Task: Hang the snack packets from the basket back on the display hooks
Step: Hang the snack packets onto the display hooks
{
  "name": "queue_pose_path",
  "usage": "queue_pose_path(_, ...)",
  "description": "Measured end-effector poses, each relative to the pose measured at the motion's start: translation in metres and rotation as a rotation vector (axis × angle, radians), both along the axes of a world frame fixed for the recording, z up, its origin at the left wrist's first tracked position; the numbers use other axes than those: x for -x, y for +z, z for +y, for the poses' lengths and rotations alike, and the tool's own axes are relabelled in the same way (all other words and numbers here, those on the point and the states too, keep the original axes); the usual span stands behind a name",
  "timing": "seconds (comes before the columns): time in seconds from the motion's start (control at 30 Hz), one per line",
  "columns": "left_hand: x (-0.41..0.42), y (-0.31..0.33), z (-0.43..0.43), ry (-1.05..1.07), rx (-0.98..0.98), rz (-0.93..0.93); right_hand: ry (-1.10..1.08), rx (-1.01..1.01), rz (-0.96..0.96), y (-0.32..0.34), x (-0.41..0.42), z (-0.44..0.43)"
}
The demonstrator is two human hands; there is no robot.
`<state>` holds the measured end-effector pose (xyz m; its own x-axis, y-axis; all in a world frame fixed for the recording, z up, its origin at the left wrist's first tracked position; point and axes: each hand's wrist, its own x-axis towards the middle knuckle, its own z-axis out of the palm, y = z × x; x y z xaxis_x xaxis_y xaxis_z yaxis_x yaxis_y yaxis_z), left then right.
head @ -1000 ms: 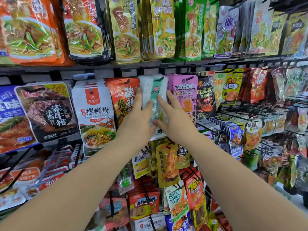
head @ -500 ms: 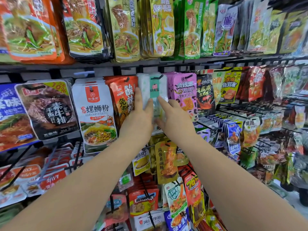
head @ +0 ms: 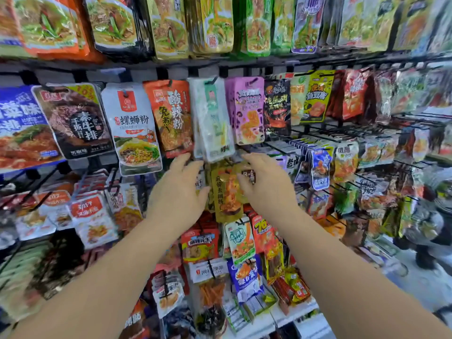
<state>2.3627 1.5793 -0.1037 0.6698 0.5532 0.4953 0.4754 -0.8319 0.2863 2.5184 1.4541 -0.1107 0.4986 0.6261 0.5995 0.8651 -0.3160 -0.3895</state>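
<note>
The left hand [head: 179,194] is spread and empty, fingers pointing up just below an orange noodle packet [head: 171,116]. Right of that, the pale clear-and-green snack packet [head: 212,121] hangs on its display hook [head: 212,81], free of both hands, beside a purple packet [head: 248,110]. The right hand [head: 266,189] is likewise spread and empty, in front of a yellow packet [head: 226,192] on the row below.

Blurred: print on pale translucent white-and-green snack packet [head: 212,119]. Glossy yellow-brown pouch [head: 226,190] partly hidden behind both hands. Top-row noodle packets [head: 166,23] cut off by upper edge. Basket out of frame.
</note>
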Motion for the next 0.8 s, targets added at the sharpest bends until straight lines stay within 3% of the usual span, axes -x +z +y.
queue_pose_path(0.17, 0.023, -0.057, -0.041, -0.083, 0.083, 0.052, -0.064, 0.253, 0.075, -0.057, 0.017, -0.050)
queue_pose_path(0.47, 0.041, -0.191, -0.069, -0.260, 0.252, 0.448, -0.176, 0.784, 0.321, -0.187, 0.061, -0.114)
queue_pose_path(0.8, 0.078, -0.337, -0.110, -0.073, 0.404, 0.894, -0.093, 1.222, 0.567, -0.347, 0.062, -0.190)
